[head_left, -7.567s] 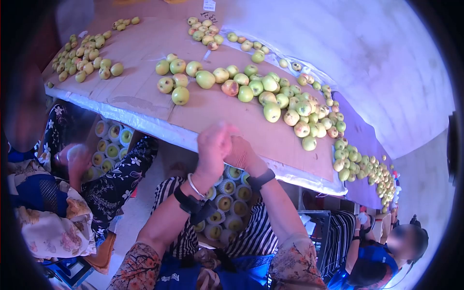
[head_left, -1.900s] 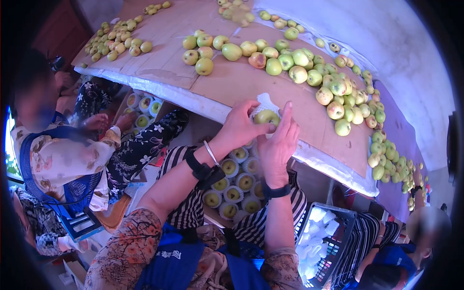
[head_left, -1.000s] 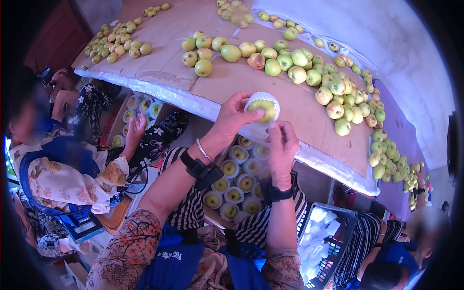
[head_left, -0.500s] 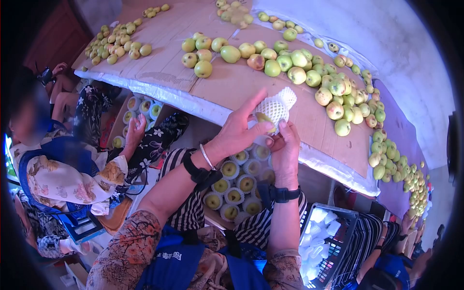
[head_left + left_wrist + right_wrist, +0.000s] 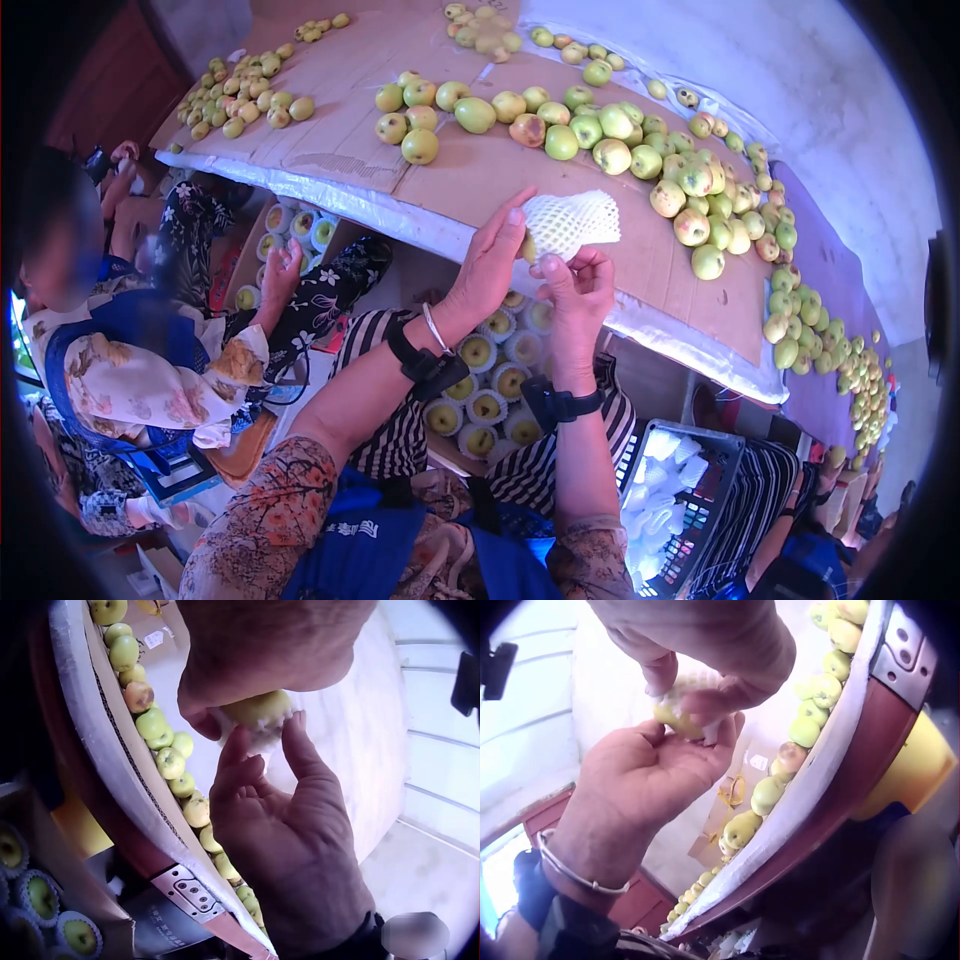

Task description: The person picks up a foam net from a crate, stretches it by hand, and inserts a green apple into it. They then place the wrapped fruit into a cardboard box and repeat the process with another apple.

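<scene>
Between my two hands, over the cardboard-covered table's front edge, is a green apple [image 5: 529, 245] with a white foam net sleeve [image 5: 572, 222] over most of it. The sleeve's loose end points right. My left hand [image 5: 490, 262] holds the apple from the left, its bare end toward the palm; in the right wrist view the apple [image 5: 679, 720] sits against the fingers. My right hand [image 5: 578, 300] pinches the sleeve's lower edge with thumb and fingertips. In the left wrist view, the left hand [image 5: 270, 645] hides part of the apple.
Loose apples [image 5: 612, 155] spread across the cardboard [image 5: 470, 200]. Below, between striped knees, stands a box of netted apples [image 5: 485, 405]. A black crate [image 5: 715, 480] of foam nets is at lower right. A seated person [image 5: 130, 350] is close on the left, others at right.
Over the last second the sleeve has gone from cupping the apple's back to covering most of it, and has tipped to the right. Earlier, both hands were together without a visible apple.
</scene>
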### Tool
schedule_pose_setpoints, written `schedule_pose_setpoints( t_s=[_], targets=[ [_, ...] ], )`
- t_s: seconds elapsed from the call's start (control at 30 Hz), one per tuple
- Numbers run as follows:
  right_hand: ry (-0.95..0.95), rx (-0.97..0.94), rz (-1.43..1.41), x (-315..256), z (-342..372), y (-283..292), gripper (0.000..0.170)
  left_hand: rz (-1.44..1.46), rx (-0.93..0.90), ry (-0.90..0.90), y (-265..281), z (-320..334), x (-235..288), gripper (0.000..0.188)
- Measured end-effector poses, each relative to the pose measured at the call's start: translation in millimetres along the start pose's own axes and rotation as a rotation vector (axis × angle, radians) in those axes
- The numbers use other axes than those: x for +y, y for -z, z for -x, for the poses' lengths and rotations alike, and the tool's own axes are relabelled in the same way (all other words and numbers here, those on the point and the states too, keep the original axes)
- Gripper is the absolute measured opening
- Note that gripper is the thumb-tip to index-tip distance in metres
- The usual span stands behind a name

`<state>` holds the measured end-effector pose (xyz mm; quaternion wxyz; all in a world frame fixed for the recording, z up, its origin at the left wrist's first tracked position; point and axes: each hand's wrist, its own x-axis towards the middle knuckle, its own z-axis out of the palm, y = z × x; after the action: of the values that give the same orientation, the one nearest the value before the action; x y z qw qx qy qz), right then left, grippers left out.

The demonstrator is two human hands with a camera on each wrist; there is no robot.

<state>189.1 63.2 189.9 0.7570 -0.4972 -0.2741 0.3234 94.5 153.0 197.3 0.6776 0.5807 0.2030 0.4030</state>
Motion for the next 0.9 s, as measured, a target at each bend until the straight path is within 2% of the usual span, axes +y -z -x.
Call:
schedule_pose_setpoints(
  t_s=[0.1,0.2,0.3,0.4,0.5,0.6,0.73,0.83,0.9],
  targets=[
    [0.105,0.013,-0.009,3.7,4.8,-7.5,0.039,0.180,0.037,-0.003,-7.1,2.2,-1.4,0.061],
    [0.136,-0.030,-0.021,10.1,9.2,-14.2,0.042,-0.030,0.030,-0.149,-2.5,2.1,-3.3,0.065],
    [0.118,-0.073,-0.016,12.1,14.3,-17.3,0.040,-0.328,0.195,-0.183,-1.1,5.5,2.1,0.064],
    [0.047,-0.142,-0.016,6.2,16.2,-16.0,0.034,-0.176,0.229,-0.119,3.9,2.6,3.6,0.064],
    [0.020,-0.126,0.047,-13.4,20.5,-13.4,0.027,0.122,0.338,0.091,12.5,-6.1,2.7,0.065],
    [0.325,0.189,0.290,-9.1,12.0,0.5,0.025,0.283,0.425,0.115,8.0,-5.7,12.7,0.060],
    [0.489,0.108,0.579,-17.7,2.7,8.2,0.024,-0.021,0.318,-0.064,11.6,-3.0,7.6,0.056],
    [0.511,0.064,0.670,-12.1,5.1,9.8,0.025,-0.196,0.242,-0.155,9.9,-0.1,9.1,0.051],
    [0.475,0.061,0.589,-10.7,4.4,13.0,0.026,-0.377,0.177,-0.206,10.3,2.3,16.4,0.048]
  ],
)
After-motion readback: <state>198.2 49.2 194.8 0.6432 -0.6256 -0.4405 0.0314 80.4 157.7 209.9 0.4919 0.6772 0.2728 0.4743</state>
